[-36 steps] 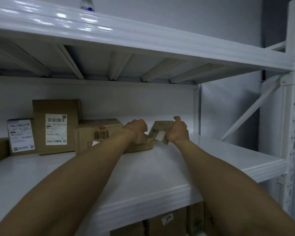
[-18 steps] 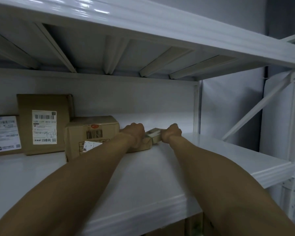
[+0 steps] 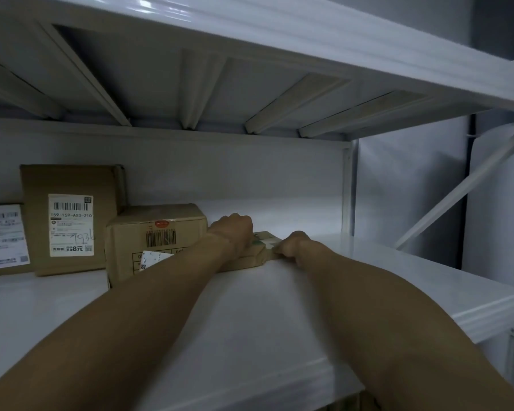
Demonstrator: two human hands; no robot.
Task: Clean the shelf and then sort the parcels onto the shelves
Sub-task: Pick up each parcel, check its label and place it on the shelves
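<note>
Cardboard, head view: small flat parcel lies on the white shelf, just right of the barcode box.
Left hand: curled, pressing on the parcel's left end.
Right hand: fingers closed on its right edge.
Left of the barcode box: tall labelled parcel upright, then a white-label parcel.

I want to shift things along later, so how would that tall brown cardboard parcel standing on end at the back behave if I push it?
The tall brown cardboard parcel looks thin and stands on a narrow edge, so a high push would probably tip it. Its flat faces suggest it is stiff. The smooth white shelf should let it slide if pushed low.
</note>
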